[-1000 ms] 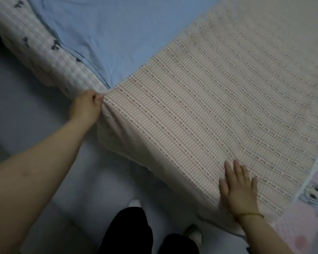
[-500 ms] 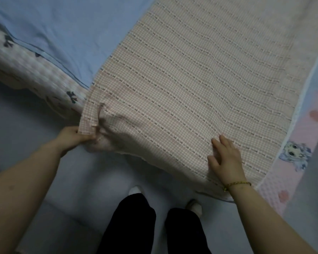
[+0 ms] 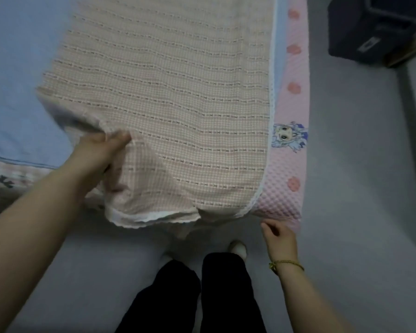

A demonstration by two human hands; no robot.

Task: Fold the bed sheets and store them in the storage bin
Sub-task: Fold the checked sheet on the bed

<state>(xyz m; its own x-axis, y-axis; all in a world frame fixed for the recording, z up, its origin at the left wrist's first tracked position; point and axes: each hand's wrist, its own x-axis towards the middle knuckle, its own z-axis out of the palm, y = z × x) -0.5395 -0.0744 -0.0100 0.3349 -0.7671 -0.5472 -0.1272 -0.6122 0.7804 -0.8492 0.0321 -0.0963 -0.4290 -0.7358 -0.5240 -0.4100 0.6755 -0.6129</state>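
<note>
Beige-and-pink checked sheet (image 3: 178,104) lies spread along the right part of the bed, its right edge running beside a white lace trim, its near end hanging a little over the bed's foot. At the near left corner the cloth is bunched and lifted into a fold. The left hand (image 3: 99,152) reaches in from the lower left on an outstretched forearm; its grip is closed on that bunched corner, fingers curled round the cloth and partly hidden under it. This part of the picture is blurred.

The right hand (image 3: 279,239) hangs lower, just beside the near corner of the pink quilted cover (image 3: 283,195), back of the hand up. Its grip is narrow and loose, fingers lightly curled and holding nothing; whether a fingertip touches the cover cannot be told. A gold bracelet (image 3: 287,263) circles that wrist.

Left of the checked sheet lies a blue sheet (image 3: 17,80). A cartoon figure (image 3: 289,135) is printed on the pink cover. Black trousers (image 3: 226,284) stand on the grey floor (image 3: 358,188), and a dark box (image 3: 370,30) sits at the upper right, well apart from the bed.
</note>
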